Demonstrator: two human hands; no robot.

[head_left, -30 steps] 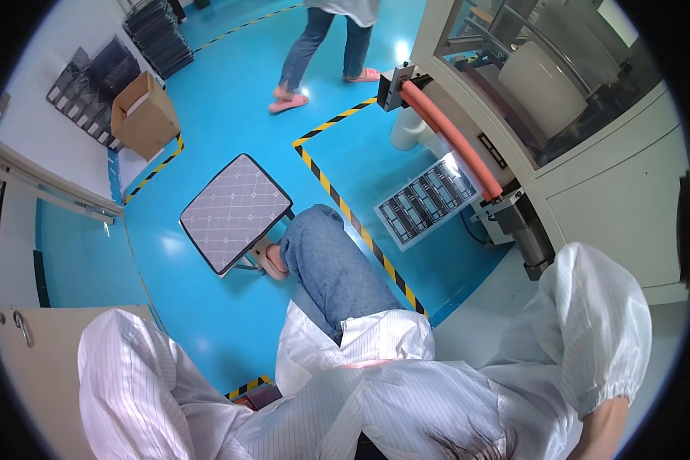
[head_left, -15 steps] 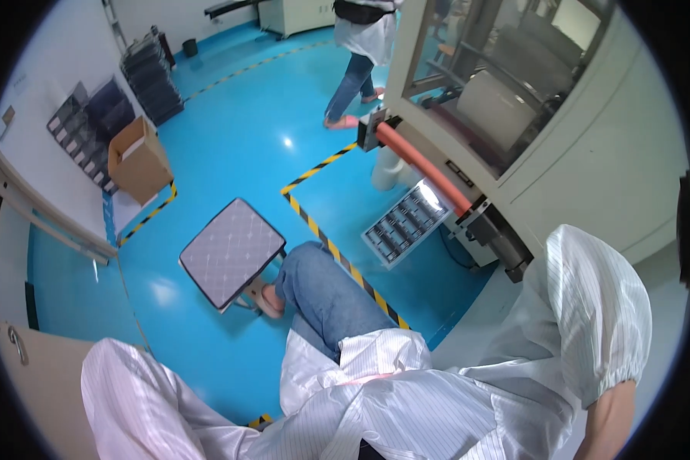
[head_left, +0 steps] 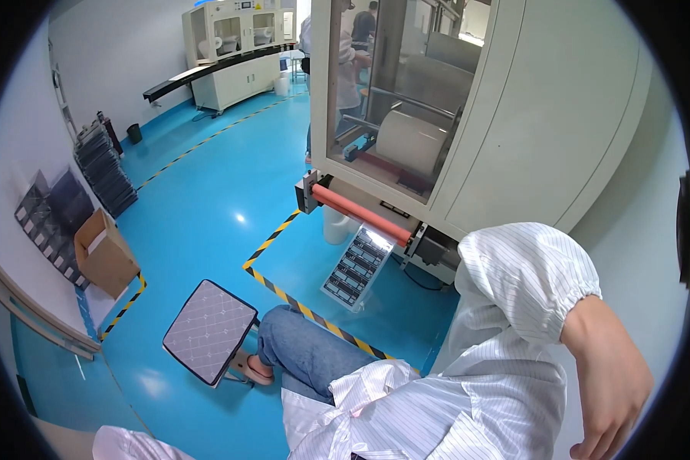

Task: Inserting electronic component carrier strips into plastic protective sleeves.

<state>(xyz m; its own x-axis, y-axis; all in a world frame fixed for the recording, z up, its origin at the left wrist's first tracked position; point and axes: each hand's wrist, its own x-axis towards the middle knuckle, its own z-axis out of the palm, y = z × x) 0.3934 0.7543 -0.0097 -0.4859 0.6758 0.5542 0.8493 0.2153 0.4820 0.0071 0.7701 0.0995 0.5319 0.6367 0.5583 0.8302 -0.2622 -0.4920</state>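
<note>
My right hand [head_left: 616,379] hangs at the lower right, beyond the elastic cuff of a striped white sleeve [head_left: 529,276]. Its fingers point downward, loosely bent, and nothing shows in them; the fingertips run into the picture's edge. Of my left arm only a bit of white sleeve [head_left: 134,445] shows at the bottom; the left hand is out of the picture. Neither hand touches anything visible. One jeans-clad leg [head_left: 314,341] of mine stretches toward a stool with a grey patterned seat [head_left: 210,331], my sandalled foot close by its legs.
A large cream machine [head_left: 544,123] with an orange-red roller [head_left: 360,215] stands at the right. Below the roller lies a pale panel with dark rectangles [head_left: 358,267]. Striped floor tape [head_left: 299,307] runs past. A cardboard box [head_left: 107,257] and dark stacked trays [head_left: 106,170] line the left wall.
The view has turned, so the machine's far side and another cream machine at the back now show. My right hand has come into sight; most of the left sleeve has left it.
</note>
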